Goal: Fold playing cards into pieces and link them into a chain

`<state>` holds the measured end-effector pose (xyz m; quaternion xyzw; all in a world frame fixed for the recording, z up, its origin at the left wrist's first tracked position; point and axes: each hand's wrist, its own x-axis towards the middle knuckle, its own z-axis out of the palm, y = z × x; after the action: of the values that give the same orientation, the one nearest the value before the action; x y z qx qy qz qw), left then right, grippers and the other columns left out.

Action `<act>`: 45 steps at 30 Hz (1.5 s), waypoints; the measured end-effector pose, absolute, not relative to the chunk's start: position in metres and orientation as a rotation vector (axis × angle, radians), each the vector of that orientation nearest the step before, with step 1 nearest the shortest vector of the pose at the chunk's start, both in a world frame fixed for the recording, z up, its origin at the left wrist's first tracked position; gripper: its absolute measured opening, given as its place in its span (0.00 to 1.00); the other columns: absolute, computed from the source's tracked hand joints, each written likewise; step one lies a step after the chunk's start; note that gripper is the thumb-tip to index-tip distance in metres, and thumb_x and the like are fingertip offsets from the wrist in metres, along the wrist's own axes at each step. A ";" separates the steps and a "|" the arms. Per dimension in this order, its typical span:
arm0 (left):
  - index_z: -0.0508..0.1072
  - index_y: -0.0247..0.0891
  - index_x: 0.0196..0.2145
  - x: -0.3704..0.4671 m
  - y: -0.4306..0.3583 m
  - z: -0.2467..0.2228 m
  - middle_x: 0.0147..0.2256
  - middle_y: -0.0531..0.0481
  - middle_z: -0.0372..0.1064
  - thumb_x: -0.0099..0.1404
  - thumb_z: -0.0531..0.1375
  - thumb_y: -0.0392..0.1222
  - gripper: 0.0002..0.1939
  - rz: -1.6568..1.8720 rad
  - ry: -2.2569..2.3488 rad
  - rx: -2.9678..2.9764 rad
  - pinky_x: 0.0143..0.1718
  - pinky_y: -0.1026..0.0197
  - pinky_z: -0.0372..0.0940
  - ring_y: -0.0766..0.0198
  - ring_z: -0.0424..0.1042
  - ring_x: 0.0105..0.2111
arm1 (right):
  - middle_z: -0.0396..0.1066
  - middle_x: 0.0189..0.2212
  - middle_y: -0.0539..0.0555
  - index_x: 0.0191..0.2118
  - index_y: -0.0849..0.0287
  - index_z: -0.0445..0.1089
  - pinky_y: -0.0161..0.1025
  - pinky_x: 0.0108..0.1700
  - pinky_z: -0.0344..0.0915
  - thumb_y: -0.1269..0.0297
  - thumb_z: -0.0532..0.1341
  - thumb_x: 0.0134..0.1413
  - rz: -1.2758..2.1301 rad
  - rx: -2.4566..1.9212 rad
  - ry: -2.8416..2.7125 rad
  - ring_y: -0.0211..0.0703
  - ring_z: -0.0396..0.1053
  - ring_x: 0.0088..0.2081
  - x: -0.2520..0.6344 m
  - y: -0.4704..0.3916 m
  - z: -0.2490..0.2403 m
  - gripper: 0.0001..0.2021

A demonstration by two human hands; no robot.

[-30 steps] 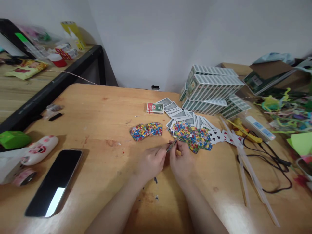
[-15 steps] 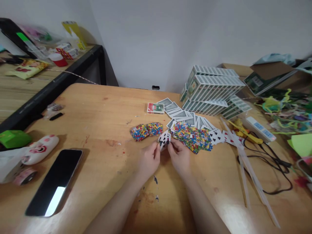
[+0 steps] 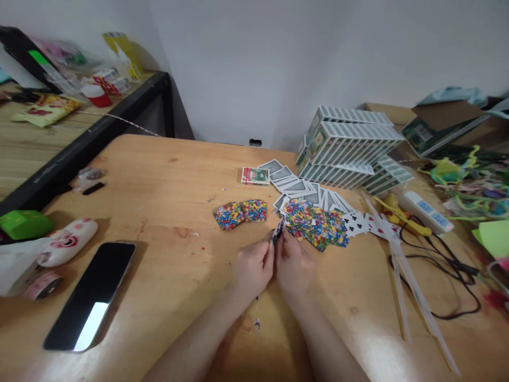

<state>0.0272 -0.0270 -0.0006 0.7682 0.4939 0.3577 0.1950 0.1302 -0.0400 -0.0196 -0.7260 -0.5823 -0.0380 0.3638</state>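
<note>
My left hand (image 3: 254, 263) and my right hand (image 3: 293, 261) are close together at the middle of the table, both pinching a playing card (image 3: 280, 229) turned almost edge-on to me. Whether it is one card or more I cannot tell. Just right of my right hand lies a spread heap of colourful patterned cards (image 3: 316, 223). Two small piles of the same colourful cards (image 3: 240, 213) lie beyond my left hand. Grey-backed playing cards (image 3: 294, 180) fan out behind the heap. Face-up club cards (image 3: 354, 224) and heart cards (image 3: 374, 225) stick out at its right.
A boxed card deck (image 3: 255, 176) lies behind the piles. Stacked card boxes (image 3: 350, 143) stand at the back right. On the right are a power strip (image 3: 427, 211), black cable and clear plastic strips (image 3: 413, 289). A phone (image 3: 90, 294) lies at the left.
The card between my hands has turned from showing its club face to nearly edge-on. My hands have come closer together, the left one shifting right.
</note>
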 end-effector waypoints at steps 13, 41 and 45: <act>0.61 0.37 0.20 0.021 -0.019 -0.002 0.15 0.55 0.59 0.62 0.48 0.36 0.14 1.031 1.543 2.151 0.19 0.66 0.49 0.70 0.58 0.15 | 0.73 0.31 0.54 0.32 0.58 0.71 0.37 0.35 0.67 0.66 0.55 0.49 0.553 -1.666 -1.383 0.42 0.71 0.31 0.146 -0.026 -0.011 0.08; 0.58 0.37 0.19 0.017 -0.010 -0.004 0.16 0.58 0.53 0.60 0.49 0.40 0.13 1.002 1.483 1.691 0.19 0.69 0.49 0.72 0.55 0.17 | 0.66 0.30 0.57 0.31 0.59 0.64 0.42 0.37 0.63 0.69 0.52 0.50 0.360 -1.725 -1.583 0.45 0.64 0.33 0.140 -0.028 -0.014 0.05; 0.58 0.37 0.20 0.010 -0.001 -0.003 0.17 0.58 0.53 0.59 0.50 0.41 0.11 1.068 1.400 1.501 0.19 0.70 0.51 0.72 0.55 0.18 | 0.70 0.32 0.55 0.34 0.58 0.67 0.40 0.37 0.65 0.62 0.55 0.50 0.816 -1.486 -1.284 0.44 0.68 0.34 0.141 -0.024 -0.010 0.08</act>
<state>0.0100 -0.0006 -0.0026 0.5939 0.5540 0.4227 0.4021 0.1414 -0.0237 -0.0096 -0.6106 -0.5276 0.3353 0.4862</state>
